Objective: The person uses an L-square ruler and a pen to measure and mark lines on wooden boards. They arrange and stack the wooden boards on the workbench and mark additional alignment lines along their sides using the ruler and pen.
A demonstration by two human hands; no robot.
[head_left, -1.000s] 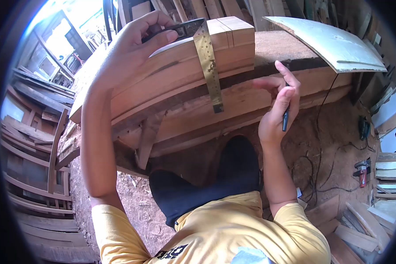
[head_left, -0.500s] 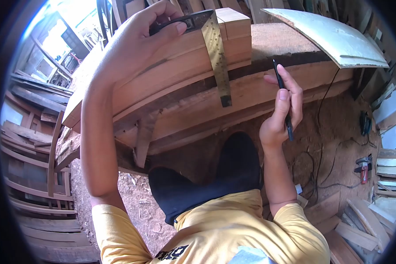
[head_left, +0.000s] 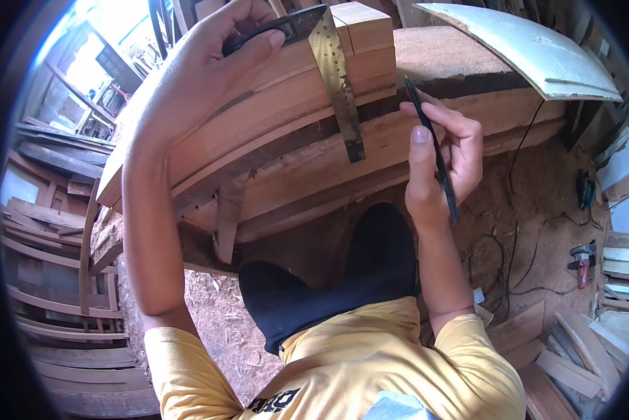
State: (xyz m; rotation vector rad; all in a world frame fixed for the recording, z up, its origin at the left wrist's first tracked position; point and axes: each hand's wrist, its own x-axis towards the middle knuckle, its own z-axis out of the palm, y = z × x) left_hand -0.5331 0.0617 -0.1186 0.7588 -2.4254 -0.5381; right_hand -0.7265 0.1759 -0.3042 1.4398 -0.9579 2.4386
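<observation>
My left hand grips the dark stock of a try square at the top of the view. Its brass-coloured ruled blade hangs down across the front of the stacked wooden boards, its dark tip reaching below them. A thin dark line crosses the boards' top face just right of the blade. Just right of the boards' end, my right hand holds a slim dark pencil between thumb and fingers. The pencil point is up, near the boards' lower right corner; I cannot tell whether it touches.
The boards rest on a heavy wooden bench. A pale curved panel lies at its right end. Cables and a red-handled tool lie on the floor at right, near wood offcuts. Wooden frames are stacked at left.
My right hand has brought the pencil point left and up, closer to the boards' end. The left hand keeps its grip on the try square; the whole view has shifted slightly.
</observation>
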